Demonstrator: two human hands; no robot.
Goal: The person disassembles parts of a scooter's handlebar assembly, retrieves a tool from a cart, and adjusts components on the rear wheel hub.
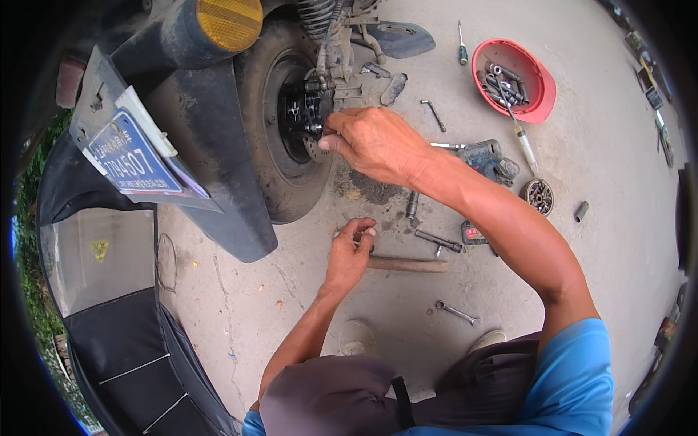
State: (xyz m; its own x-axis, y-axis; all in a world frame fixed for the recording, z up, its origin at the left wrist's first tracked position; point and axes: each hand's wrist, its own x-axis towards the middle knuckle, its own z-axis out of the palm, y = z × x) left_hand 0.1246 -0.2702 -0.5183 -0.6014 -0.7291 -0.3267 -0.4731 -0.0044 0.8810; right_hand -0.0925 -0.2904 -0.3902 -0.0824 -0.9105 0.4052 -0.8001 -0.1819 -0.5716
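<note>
My right hand point(374, 142) reaches across to the wheel point(287, 196) of a vehicle. Its thumb and fingers are pinched together beside the black brake caliper point(305, 109) at the hub; whatever lies between the fingertips is hidden. Lower down, my left hand point(349, 254) hovers over the ground with fingers curled and thumb against the index finger, and I cannot make out what it holds. Close to it lies a tool with a wooden handle point(408, 264), its other end hidden by the hand.
A red helmet point(538, 91) holds several sockets. Around it lie a screwdriver point(463, 52), a clear syringe-like tube point(525, 149), a cordless power tool point(483, 158), a round tin of small parts point(539, 196), an extension bar point(438, 240) and a combination wrench point(456, 312). A black mudguard point(218, 167) overhangs the wheel's left.
</note>
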